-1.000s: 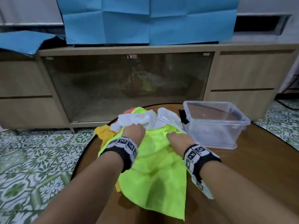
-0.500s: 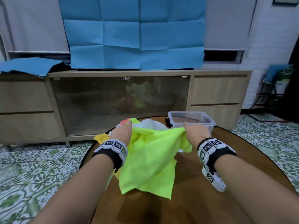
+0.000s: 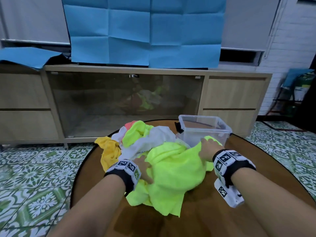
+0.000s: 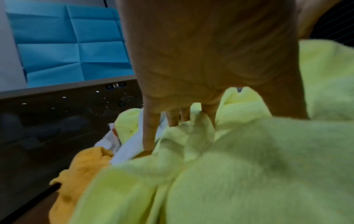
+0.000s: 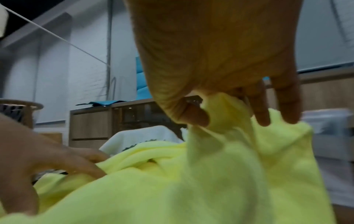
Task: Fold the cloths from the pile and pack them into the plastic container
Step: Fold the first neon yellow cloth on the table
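Observation:
A neon yellow cloth (image 3: 174,171) lies crumpled on the round wooden table (image 3: 259,165), just in front of the pile. My right hand (image 3: 207,147) pinches its far right corner between thumb and fingers (image 5: 262,115), close to the clear plastic container (image 3: 205,132), which holds no cloth. At the cloth's left side, my left hand (image 3: 145,168) has a fold of the same cloth (image 4: 229,174) between its fingers (image 4: 149,133) and thumb. The pile behind holds a white cloth (image 3: 153,137), an orange-yellow cloth (image 3: 109,149), another neon cloth (image 3: 135,134) and a pink bit.
A long wooden sideboard (image 3: 234,93) with a glass front stands behind the table, with blue paper (image 3: 145,31) above it. Patterned tile floor (image 3: 34,177) surrounds the table. Bare tabletop shows near me and to the right of the container.
Half a second ago the neon cloth hung stretched in the air between both hands. It has come down onto the table in a heap, and both hands have dropped with it.

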{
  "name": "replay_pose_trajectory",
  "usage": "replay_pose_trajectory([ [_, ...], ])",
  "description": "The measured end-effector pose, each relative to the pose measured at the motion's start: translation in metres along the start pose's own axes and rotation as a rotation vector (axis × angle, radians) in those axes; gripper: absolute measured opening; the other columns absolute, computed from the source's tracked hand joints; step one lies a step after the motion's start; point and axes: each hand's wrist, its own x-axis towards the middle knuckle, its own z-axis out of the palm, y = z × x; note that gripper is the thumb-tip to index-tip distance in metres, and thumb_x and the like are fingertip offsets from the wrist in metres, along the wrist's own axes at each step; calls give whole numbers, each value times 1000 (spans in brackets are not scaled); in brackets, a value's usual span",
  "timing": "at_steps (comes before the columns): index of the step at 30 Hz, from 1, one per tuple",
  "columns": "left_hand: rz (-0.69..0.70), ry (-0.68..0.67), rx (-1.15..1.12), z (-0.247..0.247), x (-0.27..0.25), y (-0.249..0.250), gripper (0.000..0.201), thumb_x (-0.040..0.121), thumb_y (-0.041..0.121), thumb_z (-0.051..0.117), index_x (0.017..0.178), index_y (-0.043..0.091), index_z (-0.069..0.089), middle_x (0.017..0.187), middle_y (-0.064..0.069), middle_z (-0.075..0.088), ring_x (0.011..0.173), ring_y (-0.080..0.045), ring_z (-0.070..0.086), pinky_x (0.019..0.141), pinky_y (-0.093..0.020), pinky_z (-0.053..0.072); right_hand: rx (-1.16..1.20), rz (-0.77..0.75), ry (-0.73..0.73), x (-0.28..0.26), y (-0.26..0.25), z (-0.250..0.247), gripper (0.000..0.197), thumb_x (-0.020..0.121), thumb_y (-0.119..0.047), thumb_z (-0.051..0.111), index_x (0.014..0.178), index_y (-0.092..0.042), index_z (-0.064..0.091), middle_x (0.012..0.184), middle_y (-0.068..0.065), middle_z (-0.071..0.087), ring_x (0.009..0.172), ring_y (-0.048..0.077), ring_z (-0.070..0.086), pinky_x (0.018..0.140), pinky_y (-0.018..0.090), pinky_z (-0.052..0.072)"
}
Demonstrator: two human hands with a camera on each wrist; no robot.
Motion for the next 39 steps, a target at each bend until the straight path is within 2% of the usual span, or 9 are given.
replay_pose_trajectory([
  [4, 56, -63, -1, 14, 17, -2, 89, 82, 59, 58, 151, 24, 16, 157, -9, -2, 144, -30, 8, 115, -48, 19, -221, -124, -43, 10, -35, 35, 75, 87, -59, 43, 144, -13, 29, 155, 11, 9, 139, 33, 20, 109, 50, 24],
  [7, 34, 34, -19, 21, 23, -4, 79, 81, 61, 57, 146, 27, 28, 154, -8, 10, 141, -29, 17, 110, -49, 29, -286, -402, 95, 3, -69, 64, 69, 87, -62, 43, 135, -13, 41, 146, 13, 30, 132, 31, 31, 105, 47, 27],
  [10, 13, 79, -63, 31, 23, -2, 74, 83, 61, 54, 144, 28, 30, 154, -5, 11, 141, -26, 18, 109, -45, 32, -217, -445, -128, -9, -90, 96, 65, 87, -64, 43, 124, -10, 49, 126, 10, 54, 114, 29, 52, 84, 36, 39],
  [17, 1, 104, -209, 40, 6, 5, 87, 82, 69, 47, 150, 29, 11, 158, 0, -8, 146, -21, 6, 116, -40, 20, -234, -431, -18, -8, -77, 89, 31, 100, -24, 38, 114, -5, 60, 114, 12, 61, 108, 29, 58, 71, 29, 35],
  [21, -1, 130, -148, 41, 6, 5, 97, 78, 69, 54, 151, 28, 4, 158, 0, -11, 146, -21, 4, 115, -43, 25, -257, -382, 48, -9, -59, 78, 26, 99, -17, 40, 104, -6, 62, 73, 2, 46, 102, 30, 60, 68, 30, 37],
  [25, -34, 155, 10, 35, 3, 11, 84, 82, 54, 61, 148, 27, 17, 154, -8, 10, 138, -28, 24, 101, -41, 42, -145, -270, 135, -5, -33, 54, 28, 100, -20, 37, 111, -8, 61, 106, 7, 61, 106, 29, 59, 73, 32, 39],
  [29, -94, 158, 106, 20, -3, 26, 44, 91, 16, 55, 131, 15, 39, 130, -14, 37, 89, -28, 51, 64, -30, 42, -72, -91, 214, -5, 9, 33, 26, 99, -16, 38, 112, -11, 59, 114, 8, 62, 105, 28, 59, 73, 31, 39],
  [35, -469, 496, -260, -4, 0, 8, 33, 97, 7, 41, 129, 3, 44, 132, -18, 43, 116, -33, 50, 91, -37, 46, 135, 309, 345, -10, 85, 6, 28, 92, -16, 40, 115, -12, 57, 122, 16, 59, 111, 32, 56, 84, 35, 44],
  [39, -473, 477, -155, -8, 8, 29, 46, 91, 13, 49, 135, 12, 35, 138, -12, 26, 121, -30, 40, 81, -35, 47, 50, 111, 221, -3, 93, 26, 48, 93, -29, 45, 139, -19, 36, 140, 13, 37, 125, 33, 39, 99, 41, 37],
])
